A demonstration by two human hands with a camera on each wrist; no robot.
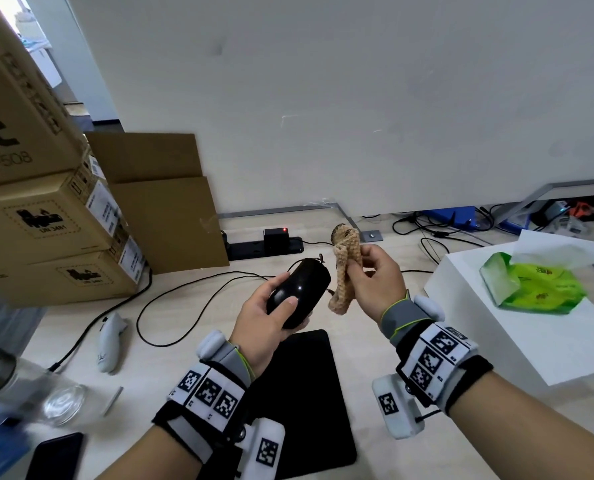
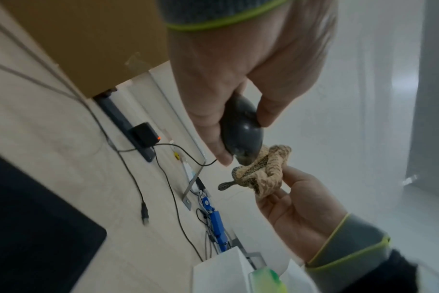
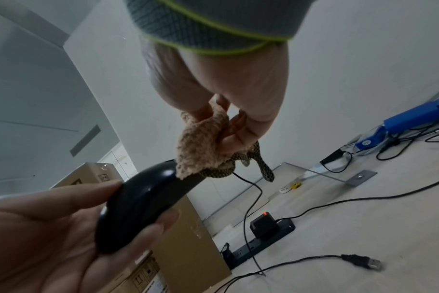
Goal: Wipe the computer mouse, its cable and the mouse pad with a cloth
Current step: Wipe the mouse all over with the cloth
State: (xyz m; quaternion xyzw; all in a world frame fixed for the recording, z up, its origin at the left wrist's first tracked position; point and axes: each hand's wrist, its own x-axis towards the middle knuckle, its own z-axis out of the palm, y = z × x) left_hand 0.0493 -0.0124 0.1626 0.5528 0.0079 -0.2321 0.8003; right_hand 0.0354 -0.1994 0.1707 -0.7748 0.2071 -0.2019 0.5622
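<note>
While aloft, mouse (image 1: 299, 292); around, boxes (image 1: 56, 216), tissue pack (image 1: 534, 282)

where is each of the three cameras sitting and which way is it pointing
Head: on the head, looking down at the desk; both hands, left hand holding the mouse, right hand the cloth.
Left wrist: looks along the left hand toward mouse, cloth and right hand.
Right wrist: looks along the right hand toward cloth and mouse.
All share mouse and cloth.
</note>
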